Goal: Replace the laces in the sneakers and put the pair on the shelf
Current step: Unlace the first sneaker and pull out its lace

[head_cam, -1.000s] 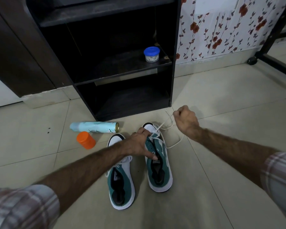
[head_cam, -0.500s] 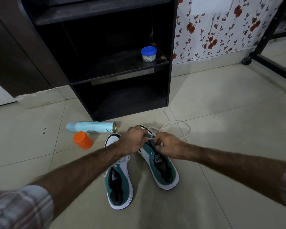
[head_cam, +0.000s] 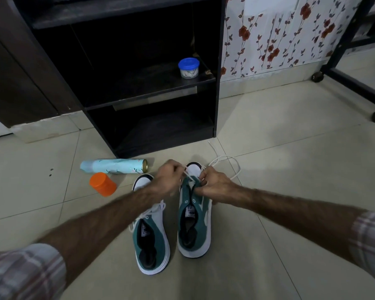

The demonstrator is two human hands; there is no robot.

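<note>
Step in hand: threading the white lace (head_cam: 223, 162) through the toe-end eyelets of the right sneaker (head_cam: 194, 215), on the floor at lower centre beside the laced left sneaker (head_cam: 151, 230). The left hand (head_cam: 168, 179) and right hand (head_cam: 212, 182) each pinch the lace, close together. Next move, by judgement: feed the next eyelet pair evenly. The shelf (head_cam: 139, 92) stands above.

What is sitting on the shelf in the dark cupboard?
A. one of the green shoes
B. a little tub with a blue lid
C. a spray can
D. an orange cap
B: the little tub with a blue lid stands on the shelf, while the orange cap, the spray can and both green shoes are down on the floor.
</note>
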